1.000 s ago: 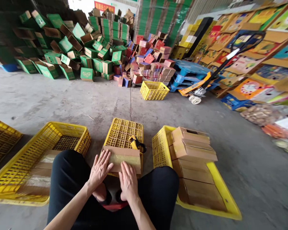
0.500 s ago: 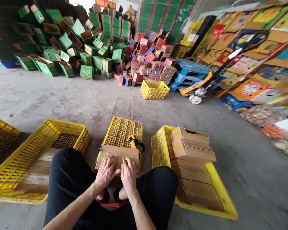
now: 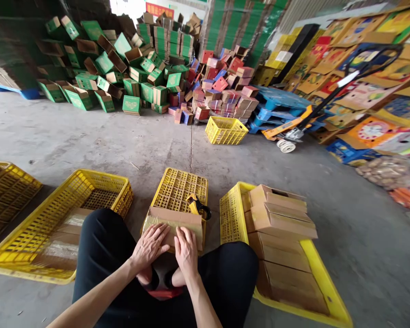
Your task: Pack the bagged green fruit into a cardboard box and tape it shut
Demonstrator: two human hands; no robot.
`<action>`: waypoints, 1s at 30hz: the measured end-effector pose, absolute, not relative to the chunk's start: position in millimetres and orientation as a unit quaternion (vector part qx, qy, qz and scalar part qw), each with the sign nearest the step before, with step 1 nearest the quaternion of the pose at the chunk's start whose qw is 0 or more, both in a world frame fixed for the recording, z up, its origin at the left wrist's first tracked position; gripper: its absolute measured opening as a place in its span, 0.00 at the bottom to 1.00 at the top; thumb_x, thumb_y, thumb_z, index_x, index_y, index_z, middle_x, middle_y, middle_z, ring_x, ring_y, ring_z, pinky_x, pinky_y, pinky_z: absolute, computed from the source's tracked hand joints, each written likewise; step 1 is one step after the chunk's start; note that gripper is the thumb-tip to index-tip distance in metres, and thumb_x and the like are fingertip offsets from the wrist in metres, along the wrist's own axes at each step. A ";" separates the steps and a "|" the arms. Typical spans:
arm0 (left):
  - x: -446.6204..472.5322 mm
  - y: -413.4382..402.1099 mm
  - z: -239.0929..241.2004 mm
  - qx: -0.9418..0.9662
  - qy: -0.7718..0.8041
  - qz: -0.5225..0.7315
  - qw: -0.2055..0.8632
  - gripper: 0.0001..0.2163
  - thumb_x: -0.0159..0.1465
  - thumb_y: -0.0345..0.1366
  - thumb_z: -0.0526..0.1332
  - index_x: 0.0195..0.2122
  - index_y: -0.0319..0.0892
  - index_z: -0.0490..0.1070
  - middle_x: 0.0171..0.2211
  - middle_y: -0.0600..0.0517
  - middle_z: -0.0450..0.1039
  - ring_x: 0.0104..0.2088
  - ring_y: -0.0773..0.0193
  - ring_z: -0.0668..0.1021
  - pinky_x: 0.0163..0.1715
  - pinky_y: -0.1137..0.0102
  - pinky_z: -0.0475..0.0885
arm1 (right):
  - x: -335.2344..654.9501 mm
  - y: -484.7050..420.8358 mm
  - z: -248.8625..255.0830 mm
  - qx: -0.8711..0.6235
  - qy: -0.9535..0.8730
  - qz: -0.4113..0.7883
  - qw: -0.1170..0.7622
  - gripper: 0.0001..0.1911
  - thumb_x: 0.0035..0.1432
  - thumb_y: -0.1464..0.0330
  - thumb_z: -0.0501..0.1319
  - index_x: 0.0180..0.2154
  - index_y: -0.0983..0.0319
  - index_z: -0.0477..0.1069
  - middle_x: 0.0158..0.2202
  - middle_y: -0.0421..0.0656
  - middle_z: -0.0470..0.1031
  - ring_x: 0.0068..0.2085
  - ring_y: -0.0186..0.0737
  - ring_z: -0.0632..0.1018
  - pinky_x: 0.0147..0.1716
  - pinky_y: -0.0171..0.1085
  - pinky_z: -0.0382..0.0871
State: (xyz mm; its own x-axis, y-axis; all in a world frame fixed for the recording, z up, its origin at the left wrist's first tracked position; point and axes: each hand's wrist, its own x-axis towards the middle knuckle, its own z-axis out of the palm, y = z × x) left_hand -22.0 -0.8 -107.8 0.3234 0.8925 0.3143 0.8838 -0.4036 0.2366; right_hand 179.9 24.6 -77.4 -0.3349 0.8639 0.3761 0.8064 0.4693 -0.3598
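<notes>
A brown cardboard box point(image 3: 176, 217) with clear tape across its top lies on an upturned yellow plastic crate point(image 3: 179, 183) between my knees. My left hand point(image 3: 152, 246) rests flat on the left part of the box, fingers stretched out. On its right part lies my right hand point(image 3: 186, 250), fingers extended over the tape. Just behind the box, on the crate, sits a yellow and black tape dispenser point(image 3: 198, 207), touched by neither hand.
To my right a yellow crate point(image 3: 230, 223) holds several cardboard boxes point(image 3: 280, 255). At left, another yellow crate point(image 3: 102, 177) contains taped boxes point(image 3: 59, 246). Ahead stand a small yellow crate point(image 3: 226, 130), a pallet jack point(image 3: 294, 130) and a heap of green cartons point(image 3: 131, 104).
The camera view has turned slightly left, so the scene sits further right. Both hands stay on the box; the fingers of my right hand appear a little more stretched.
</notes>
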 end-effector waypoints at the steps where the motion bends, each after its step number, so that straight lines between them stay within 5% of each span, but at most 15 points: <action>1: -27.6 -0.9 -106.9 0.815 0.544 0.201 0.011 0.32 0.75 0.56 0.52 0.73 0.44 0.59 0.67 0.44 0.70 0.67 0.51 0.71 0.68 0.57 0.63 | 181.1 24.0 -78.2 -0.510 -0.816 0.050 0.267 0.20 0.76 0.68 0.50 0.61 0.59 0.74 0.56 0.50 0.77 0.55 0.49 0.76 0.56 0.48 0.73; 14: -44.8 -14.8 -119.1 0.739 0.625 0.252 0.006 0.35 0.76 0.53 0.52 0.77 0.40 0.47 0.70 0.37 0.64 0.70 0.47 0.67 0.68 0.52 0.65 | 173.4 26.3 -91.1 -0.492 -0.821 0.012 0.290 0.19 0.76 0.65 0.52 0.61 0.61 0.74 0.55 0.53 0.79 0.59 0.51 0.77 0.61 0.49 0.72; 24: -45.4 -11.5 -118.7 0.722 0.644 0.251 0.040 0.24 0.77 0.36 0.46 0.73 0.47 0.59 0.69 0.43 0.68 0.70 0.54 0.68 0.70 0.50 0.60 | 109.5 34.9 -79.1 -0.468 -0.837 0.103 0.266 0.21 0.74 0.73 0.48 0.59 0.60 0.74 0.52 0.50 0.79 0.54 0.47 0.78 0.57 0.44 0.75; 30: -48.0 -18.2 -118.0 0.725 0.643 0.240 0.048 0.26 0.76 0.34 0.46 0.75 0.49 0.54 0.71 0.45 0.65 0.71 0.53 0.67 0.70 0.46 0.56 | 98.5 28.1 -76.2 -0.457 -0.847 0.089 0.257 0.20 0.74 0.69 0.52 0.61 0.60 0.73 0.57 0.48 0.79 0.58 0.44 0.77 0.61 0.42 0.73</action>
